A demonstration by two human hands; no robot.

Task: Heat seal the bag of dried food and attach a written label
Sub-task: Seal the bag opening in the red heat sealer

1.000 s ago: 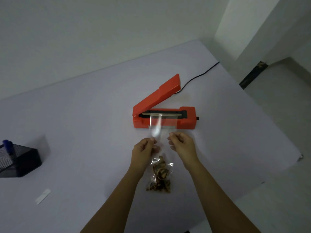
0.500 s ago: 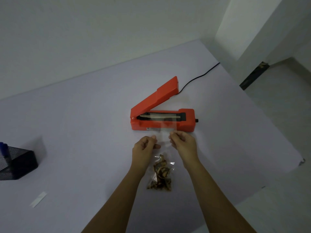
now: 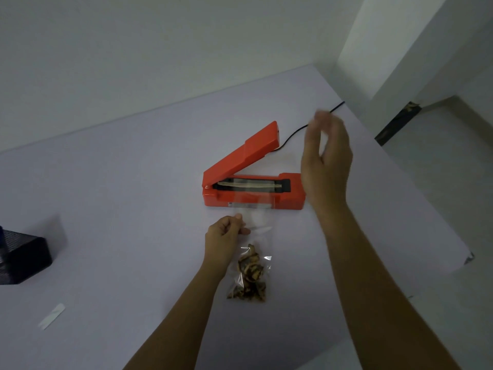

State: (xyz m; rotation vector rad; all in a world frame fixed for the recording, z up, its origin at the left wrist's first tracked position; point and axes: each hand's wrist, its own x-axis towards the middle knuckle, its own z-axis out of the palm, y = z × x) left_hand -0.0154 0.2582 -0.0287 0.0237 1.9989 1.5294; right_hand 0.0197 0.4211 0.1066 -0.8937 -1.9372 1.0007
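Here, the clear bag [image 3: 252,273] of dried food is laid flat on the table [image 3: 133,209], its open mouth drawn over the sealing strip of the orange heat sealer [image 3: 240,161] at twelve o'clock, whose lid is raised. The bag's edge is pinched at nine o'clock by the left hand [image 3: 225,236]. The right hand [image 3: 326,161] (blurred, fingers loosely spread, nothing held) is lifted at one o'clock. A white label strip [image 3: 52,315] is seen at eight o'clock.
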